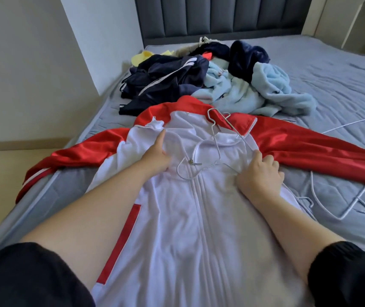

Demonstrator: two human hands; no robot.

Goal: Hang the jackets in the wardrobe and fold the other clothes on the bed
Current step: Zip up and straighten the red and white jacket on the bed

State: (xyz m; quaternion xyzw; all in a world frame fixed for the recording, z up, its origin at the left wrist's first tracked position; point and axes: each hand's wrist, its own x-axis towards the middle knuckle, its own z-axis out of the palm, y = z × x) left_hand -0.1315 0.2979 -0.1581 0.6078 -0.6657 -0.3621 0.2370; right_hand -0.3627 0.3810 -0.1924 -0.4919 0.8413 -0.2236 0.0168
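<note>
The left hand (157,155) pinches the chest fabric of the jacket (177,218), while the right hand (262,173) curls tight on its cloth, perhaps on the wire hanger (217,138) too.

The jacket (177,218) has a smooth white cloth body and glossy red sleeves; the wire hanger (215,140) looks metal; at twelve o'clock, fluffy pale-blue fleece (265,85).

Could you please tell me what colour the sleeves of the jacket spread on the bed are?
The sleeves are shiny red; seen in the head view.
</note>
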